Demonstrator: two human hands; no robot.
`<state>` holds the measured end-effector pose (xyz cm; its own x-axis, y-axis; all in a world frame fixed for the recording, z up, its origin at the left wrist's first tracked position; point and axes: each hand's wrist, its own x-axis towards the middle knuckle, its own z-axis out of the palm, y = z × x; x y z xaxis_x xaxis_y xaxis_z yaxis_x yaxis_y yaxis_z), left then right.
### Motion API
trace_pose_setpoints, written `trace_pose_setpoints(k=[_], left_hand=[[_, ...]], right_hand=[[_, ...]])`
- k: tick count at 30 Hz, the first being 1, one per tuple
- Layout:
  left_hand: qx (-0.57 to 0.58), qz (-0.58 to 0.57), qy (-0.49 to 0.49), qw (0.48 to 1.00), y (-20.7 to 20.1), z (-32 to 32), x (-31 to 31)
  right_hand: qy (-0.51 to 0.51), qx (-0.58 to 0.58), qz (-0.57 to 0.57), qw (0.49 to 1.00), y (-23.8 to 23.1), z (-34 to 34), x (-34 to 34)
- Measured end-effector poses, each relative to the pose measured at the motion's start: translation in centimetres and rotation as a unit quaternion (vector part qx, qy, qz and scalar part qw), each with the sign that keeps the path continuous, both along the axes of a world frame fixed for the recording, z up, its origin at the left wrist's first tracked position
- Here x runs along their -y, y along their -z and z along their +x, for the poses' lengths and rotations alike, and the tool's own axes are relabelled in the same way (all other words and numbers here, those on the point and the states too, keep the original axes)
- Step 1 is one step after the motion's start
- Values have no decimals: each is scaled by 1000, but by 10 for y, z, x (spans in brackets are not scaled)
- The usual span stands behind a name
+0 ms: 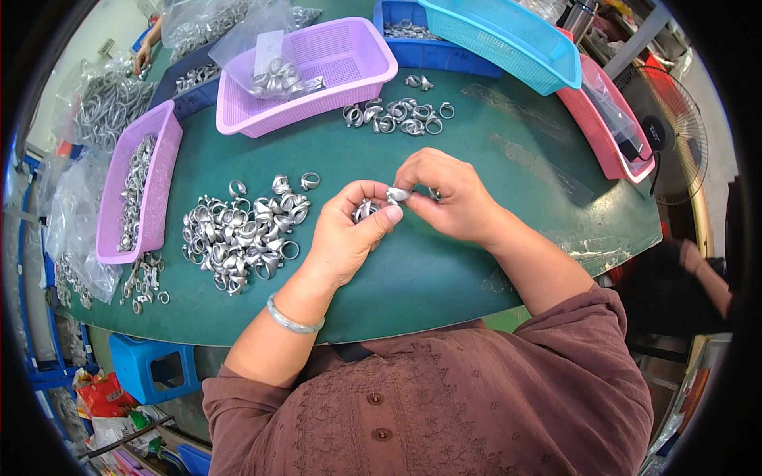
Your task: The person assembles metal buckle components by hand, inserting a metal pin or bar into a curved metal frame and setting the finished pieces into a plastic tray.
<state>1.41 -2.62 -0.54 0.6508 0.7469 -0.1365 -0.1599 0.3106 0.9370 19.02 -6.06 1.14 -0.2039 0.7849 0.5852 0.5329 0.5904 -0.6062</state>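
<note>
My left hand [346, 230] is closed, pinching a silver metal ring [398, 194] between thumb and forefinger. More rings [365, 210] are cupped in its curled fingers. My right hand [448, 194] touches the far side of the pinched ring with bent fingers. A bit of another ring [433, 193] glints within the right hand, mostly hidden by the fingers. To the left of my hands lies a large heap of similar rings [242, 234] on the green table [429, 274]. Beyond my hands is a smaller, looser group of rings [413, 125].
A purple basket [230, 119] with bagged rings stands at the back, near a blue bin [452, 59] and a turquoise basket [508, 40]. Another purple basket [168, 159] holds small metal parts at left. At right are a pink basket [595, 127] and a fan [675, 135].
</note>
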Motion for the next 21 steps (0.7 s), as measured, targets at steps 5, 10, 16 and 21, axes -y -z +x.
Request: trace_pose_setpoints(k=[5,10,16,21], left_hand=[[3,-32,7,999,2,0,-1],[21,-61,16,998,2,-1,-2],[43,-80,28,995,3,-2,-3],[35,-92,18,995,1,-2,-3]], right_hand=[[10,6,-4,1000,1,0,1],[10,-5,-6,1000,0,1,1],[-5,-11,3,1000,-2,1,1],[-10,-9,-1,1000,-2,-1,2]])
